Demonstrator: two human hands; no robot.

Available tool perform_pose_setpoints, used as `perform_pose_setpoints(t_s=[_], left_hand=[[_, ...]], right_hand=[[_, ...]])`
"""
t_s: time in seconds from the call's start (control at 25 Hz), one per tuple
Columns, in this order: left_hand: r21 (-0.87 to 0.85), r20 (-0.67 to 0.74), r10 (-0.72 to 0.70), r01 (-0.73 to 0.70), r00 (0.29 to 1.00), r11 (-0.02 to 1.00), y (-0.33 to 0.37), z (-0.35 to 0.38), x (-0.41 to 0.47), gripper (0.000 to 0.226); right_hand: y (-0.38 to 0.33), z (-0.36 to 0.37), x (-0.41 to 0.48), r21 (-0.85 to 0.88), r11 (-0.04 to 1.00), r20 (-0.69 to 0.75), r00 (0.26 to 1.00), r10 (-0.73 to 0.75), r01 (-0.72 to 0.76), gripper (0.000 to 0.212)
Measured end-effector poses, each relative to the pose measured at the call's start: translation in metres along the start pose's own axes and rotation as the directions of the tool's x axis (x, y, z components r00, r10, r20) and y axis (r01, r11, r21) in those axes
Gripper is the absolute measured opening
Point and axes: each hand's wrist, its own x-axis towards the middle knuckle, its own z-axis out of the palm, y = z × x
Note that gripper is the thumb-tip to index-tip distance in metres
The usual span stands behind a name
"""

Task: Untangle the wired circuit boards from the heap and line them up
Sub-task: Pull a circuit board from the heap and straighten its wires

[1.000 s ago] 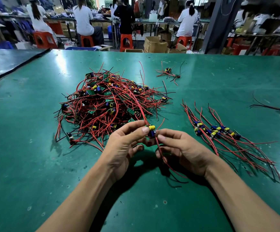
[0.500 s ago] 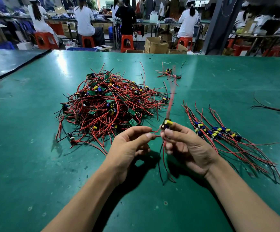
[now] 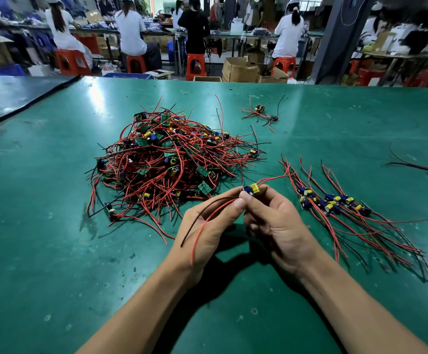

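over the green table (image 3: 54, 251), the left hand (image 3: 207, 226) and right hand (image 3: 279, 223) both pinched one small circuit board with yellow and blue parts (image 3: 251, 189), held between the tangled red-wire heap (image 3: 167, 159) and the lined-up row of boards (image 3: 335, 203).

Left hand (image 3: 207, 226), right hand (image 3: 276, 221) pinch wired board (image 3: 251, 189) between heap (image 3: 167, 159) and lined-up row (image 3: 335, 203) on green table (image 3: 54, 238)

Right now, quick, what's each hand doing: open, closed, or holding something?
Left hand: pinches the wires beside the circuit board.
Right hand: holds that circuit board.
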Motion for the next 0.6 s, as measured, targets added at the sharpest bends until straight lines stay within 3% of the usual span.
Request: perform_pose_setpoints(t_s=[0.16,0.24,0.44,0.6], left_hand=[[-0.203,-0.039,-0.166,0.155,0.985,0.967,0.005,-0.001,0.000,0.038],[-0.266,-0.015,-0.176,0.166,0.984,0.950,0.010,-0.002,0.001,0.033],[-0.300,-0.017,-0.190,0.176,0.982,0.937,0.013,-0.002,0.000,0.028],[-0.293,-0.074,-0.170,0.141,0.983,0.946,0.015,-0.005,0.003,0.019]], right_hand=[[-0.001,-0.003,-0.001,-0.033,0.999,-0.015,1.000,-0.014,0.014,0.023],[-0.002,-0.003,-0.002,-0.098,0.995,-0.011,0.999,-0.037,0.036,0.024],[-0.001,0.001,-0.005,-0.176,0.980,0.018,0.996,-0.085,0.087,0.015],[-0.001,-0.001,-0.009,-0.277,0.960,0.036,0.999,-0.019,0.028,0.016]])
